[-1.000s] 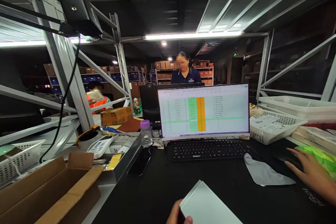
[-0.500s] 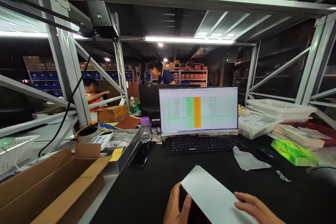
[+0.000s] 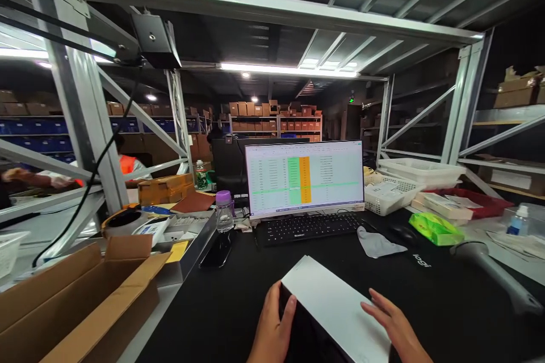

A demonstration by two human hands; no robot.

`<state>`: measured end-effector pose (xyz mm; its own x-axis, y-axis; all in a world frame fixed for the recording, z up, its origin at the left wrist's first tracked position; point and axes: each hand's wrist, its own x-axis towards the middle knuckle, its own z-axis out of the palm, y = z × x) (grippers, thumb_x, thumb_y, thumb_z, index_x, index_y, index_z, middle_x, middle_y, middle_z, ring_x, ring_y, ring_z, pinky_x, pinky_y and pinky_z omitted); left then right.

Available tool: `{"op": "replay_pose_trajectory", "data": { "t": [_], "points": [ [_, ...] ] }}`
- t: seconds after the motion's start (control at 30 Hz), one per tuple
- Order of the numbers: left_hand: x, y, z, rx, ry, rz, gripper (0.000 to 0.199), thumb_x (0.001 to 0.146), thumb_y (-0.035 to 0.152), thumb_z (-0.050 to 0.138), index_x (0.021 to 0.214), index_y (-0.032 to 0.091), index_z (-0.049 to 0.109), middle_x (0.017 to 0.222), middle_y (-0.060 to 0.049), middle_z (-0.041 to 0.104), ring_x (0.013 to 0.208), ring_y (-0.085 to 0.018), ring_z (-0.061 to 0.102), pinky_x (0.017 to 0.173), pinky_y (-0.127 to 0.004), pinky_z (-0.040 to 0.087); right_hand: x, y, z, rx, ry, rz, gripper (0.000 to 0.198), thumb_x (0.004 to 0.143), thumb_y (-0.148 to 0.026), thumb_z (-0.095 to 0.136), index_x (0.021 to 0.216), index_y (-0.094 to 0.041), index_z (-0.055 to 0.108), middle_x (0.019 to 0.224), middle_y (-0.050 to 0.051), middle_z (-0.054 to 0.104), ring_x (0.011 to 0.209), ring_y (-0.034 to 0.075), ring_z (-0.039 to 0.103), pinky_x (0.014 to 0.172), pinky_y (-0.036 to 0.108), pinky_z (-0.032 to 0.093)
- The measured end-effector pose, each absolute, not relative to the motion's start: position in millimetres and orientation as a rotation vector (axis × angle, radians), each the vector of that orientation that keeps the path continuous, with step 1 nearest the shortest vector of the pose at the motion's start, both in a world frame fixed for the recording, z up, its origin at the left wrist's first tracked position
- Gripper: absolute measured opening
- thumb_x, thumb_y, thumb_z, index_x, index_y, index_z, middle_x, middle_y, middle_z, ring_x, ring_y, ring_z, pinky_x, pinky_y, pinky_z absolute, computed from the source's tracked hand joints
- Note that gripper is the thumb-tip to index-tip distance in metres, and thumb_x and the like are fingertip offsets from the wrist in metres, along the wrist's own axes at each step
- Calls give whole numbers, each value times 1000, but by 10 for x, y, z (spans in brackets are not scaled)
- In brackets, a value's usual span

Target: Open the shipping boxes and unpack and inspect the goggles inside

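A long box with a white top (image 3: pixel 336 303) and a dark side lies at a slant low in the view, its near end cut off by the frame. My left hand (image 3: pixel 275 317) grips its left side, with the thumb against the dark side and the fingers near the far corner. At the box's right edge is my right hand (image 3: pixel 394 320), fingers spread apart and one fingertip over the white top. Whether that fingertip presses on the box I cannot tell.
Ahead stand a monitor (image 3: pixel 304 178) and a keyboard (image 3: pixel 310 228). An open carton (image 3: pixel 114 317) is on the left, near a phone (image 3: pixel 217 249) and a purple-lidded bottle (image 3: pixel 224 212). To the right are a grey cloth (image 3: pixel 378 243), a green packet (image 3: pixel 436 229), and a barcode scanner (image 3: pixel 498 275).
The view has turned right, bringing the scanner and a spray bottle into sight. More of the box and both hands shows. My right hand's fingers are more spread and raised.
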<state>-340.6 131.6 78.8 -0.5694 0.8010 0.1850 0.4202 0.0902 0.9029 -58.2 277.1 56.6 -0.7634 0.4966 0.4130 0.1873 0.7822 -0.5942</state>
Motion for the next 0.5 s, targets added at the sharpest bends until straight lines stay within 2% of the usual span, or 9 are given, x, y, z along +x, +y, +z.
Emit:
{"op": "replay_pose_trajectory", "data": {
  "t": [0.13, 0.2, 0.3, 0.37, 0.43, 0.5],
  "points": [
    [-3370, 1299, 794, 1132, 2025, 1494, 87, 89, 72, 36, 148, 9, 36, 162, -20, 31, 153, -32, 25, 127, -51, 17, -667, 2517, 580, -666, -2298, 680, 74, 81, -45, 76, 149, -34, 49, 164, 16, 27, 148, 42, 31, 116, 57, 36],
    [-3356, 1294, 794, 1145, 2000, 1483, 84, 91, 70, 37, 150, 10, 32, 162, -19, 32, 153, -31, 25, 127, -51, 16, -709, 2388, 642, -717, -2274, 677, 80, 80, -44, 79, 151, -35, 46, 166, 15, 19, 149, 42, 27, 117, 57, 34],
    [-3359, 1307, 798, 1202, 1953, 1454, 77, 96, 65, 36, 152, 13, 28, 158, -18, 40, 149, -30, 35, 126, -52, 20, -752, 2253, 752, -749, -2299, 733, 96, 75, -47, 83, 157, -32, 35, 168, 16, 2, 151, 45, 19, 116, 58, 34],
    [-3384, 1313, 792, 1245, 1952, 1453, 77, 96, 66, 36, 151, 13, 29, 156, -19, 43, 147, -31, 38, 125, -53, 23, -768, 2200, 855, -789, -2317, 792, 98, 76, -44, 80, 159, -30, 29, 168, 15, -4, 152, 42, 17, 117, 54, 34],
    [-3424, 1290, 763, 1306, 1980, 1464, 82, 93, 70, 38, 150, 11, 32, 156, -20, 41, 147, -33, 37, 123, -54, 27, -770, 2159, 1013, -875, -2313, 854, 102, 74, -37, 79, 160, -28, 25, 167, 15, -4, 151, 39, 22, 117, 48, 35],
    [-3466, 1232, 721, 1395, 2020, 1492, 88, 90, 74, 41, 149, 9, 34, 156, -22, 40, 148, -36, 35, 122, -55, 30, -742, 2123, 1228, -965, -2288, 920, 109, 70, -34, 79, 162, -24, 20, 164, 17, 6, 145, 35, 35, 115, 42, 38]
  ]
}}
